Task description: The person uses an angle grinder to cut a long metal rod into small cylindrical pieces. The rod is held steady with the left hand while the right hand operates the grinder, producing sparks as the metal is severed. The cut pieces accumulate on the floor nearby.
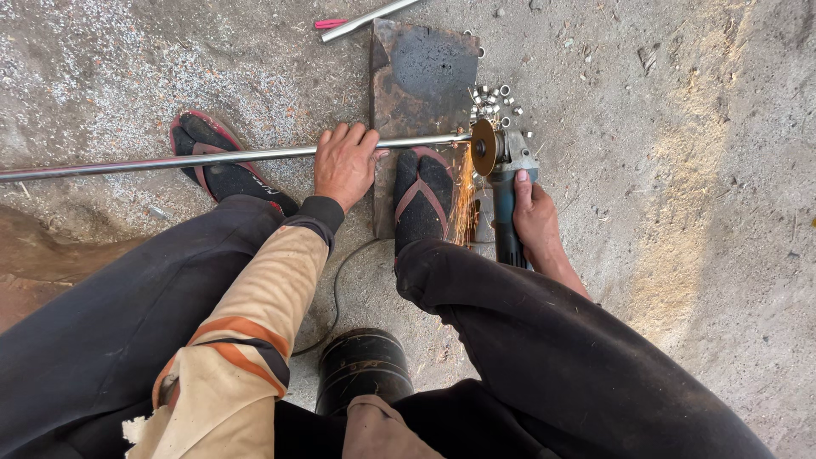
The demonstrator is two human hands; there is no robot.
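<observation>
My left hand (344,163) grips a long thin metal tube (170,160) that runs in from the left edge and ends over a rusty steel plate (416,72). My right hand (534,214) holds a blue angle grinder (507,183) by its body. Its disc (484,146) meets the tube's right end, and orange sparks (464,204) spray down toward my right foot (422,197), which stands on the plate in a dark sock and sandal. My left foot (223,166) rests on the ground under the tube.
Several short cut tube rings (495,100) lie on the ground just beyond the disc. A second metal tube (365,19) and a pink tool handle (330,24) lie at the top. A black cylinder (364,367) stands between my legs, and the grinder's cord (337,293) curves past it.
</observation>
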